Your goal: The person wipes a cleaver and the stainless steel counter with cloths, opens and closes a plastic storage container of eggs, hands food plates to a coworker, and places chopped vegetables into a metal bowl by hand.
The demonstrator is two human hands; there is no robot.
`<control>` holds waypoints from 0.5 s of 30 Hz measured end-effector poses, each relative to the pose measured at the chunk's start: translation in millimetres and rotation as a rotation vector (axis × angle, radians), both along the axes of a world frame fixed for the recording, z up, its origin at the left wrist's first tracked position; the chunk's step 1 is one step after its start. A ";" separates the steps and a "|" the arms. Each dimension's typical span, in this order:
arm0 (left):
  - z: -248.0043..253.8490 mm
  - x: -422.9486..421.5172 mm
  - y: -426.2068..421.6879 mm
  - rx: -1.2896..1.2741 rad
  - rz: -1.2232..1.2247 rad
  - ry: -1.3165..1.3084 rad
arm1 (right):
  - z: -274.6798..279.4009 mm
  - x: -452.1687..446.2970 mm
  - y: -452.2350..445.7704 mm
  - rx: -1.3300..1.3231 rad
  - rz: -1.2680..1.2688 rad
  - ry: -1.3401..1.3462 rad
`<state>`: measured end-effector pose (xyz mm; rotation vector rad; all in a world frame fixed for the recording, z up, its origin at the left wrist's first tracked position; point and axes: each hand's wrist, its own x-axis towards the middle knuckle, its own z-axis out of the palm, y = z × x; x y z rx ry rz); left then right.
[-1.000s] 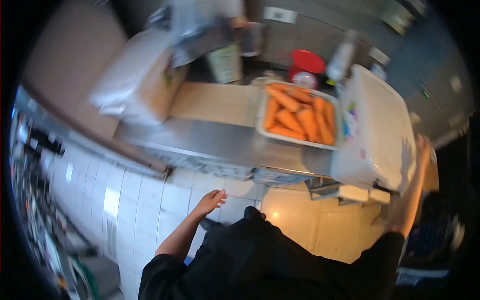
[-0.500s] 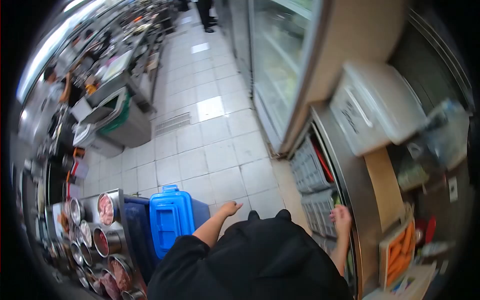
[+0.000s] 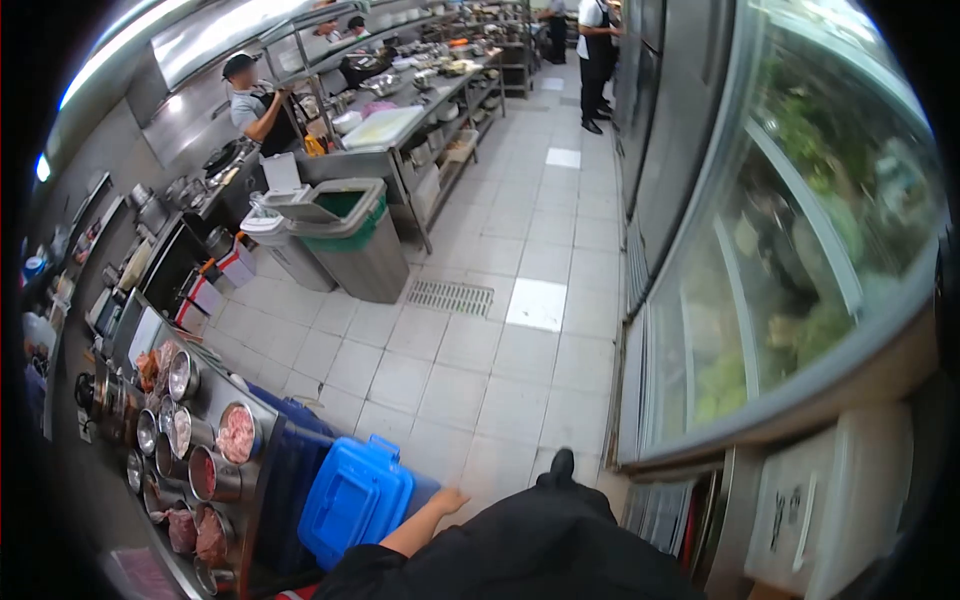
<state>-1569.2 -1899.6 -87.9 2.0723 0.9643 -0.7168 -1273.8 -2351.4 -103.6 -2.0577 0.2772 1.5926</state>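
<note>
My left hand (image 3: 450, 500) hangs low at my side, just right of a blue lidded bin (image 3: 358, 500) and apart from it. Its fingers look loosely stretched, and nothing shows in them. The right hand is out of sight. On my right, a glass-door fridge (image 3: 790, 260) shows leafy greens (image 3: 800, 150) behind the glass. A white lidded container (image 3: 790, 500) sits on the counter at lower right, above grey crates (image 3: 660, 510).
Steel bowls of raw meat (image 3: 215, 475) stand on a table at lower left. Ahead are a grey bin (image 3: 375, 260), a floor drain (image 3: 450, 297) and a long steel counter (image 3: 450, 95). One person (image 3: 262, 105) works at left; another (image 3: 595, 60) stands by the fridges.
My view has swung up and to the right, bringing the aisle and fridge into fuller sight. My right hand, earlier by the counter crates, has left the frame. My left hand stays low near the blue bin.
</note>
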 end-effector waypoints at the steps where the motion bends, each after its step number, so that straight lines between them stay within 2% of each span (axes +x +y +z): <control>1: -8.8 -5.1 6.9 0.043 -0.028 0.024 | 1.0 35.3 25.0 0.017 0.008 -0.011; 2: -1.4 0.7 18.7 0.086 -0.056 0.052 | 0.8 72.7 51.3 0.038 0.017 -0.023; 4: 12.2 18.8 41.9 -0.080 0.150 0.110 | 4.5 152.7 110.4 0.079 0.043 -0.068; 5: 12.7 31.8 60.9 -0.072 0.171 0.105 | 5.2 191.2 141.1 0.102 0.052 -0.090; 7: 11.0 56.0 89.7 -0.173 0.395 0.304 | 8.7 269.8 209.9 0.159 0.075 -0.161; 8: 11.3 70.5 98.4 -0.183 0.416 0.296 | 0.7 310.7 244.0 0.201 0.093 -0.210; 10: 11.1 103.5 122.1 -0.161 0.782 0.053 | 14.4 378.9 314.1 0.270 0.099 -0.308; 13: -22.1 143.7 163.8 -0.225 0.722 0.024 | 58.4 450.7 412.6 0.334 0.110 -0.376; 15: -22.5 175.9 190.0 -0.235 0.674 0.052 | 66.8 481.5 463.6 0.359 0.145 -0.387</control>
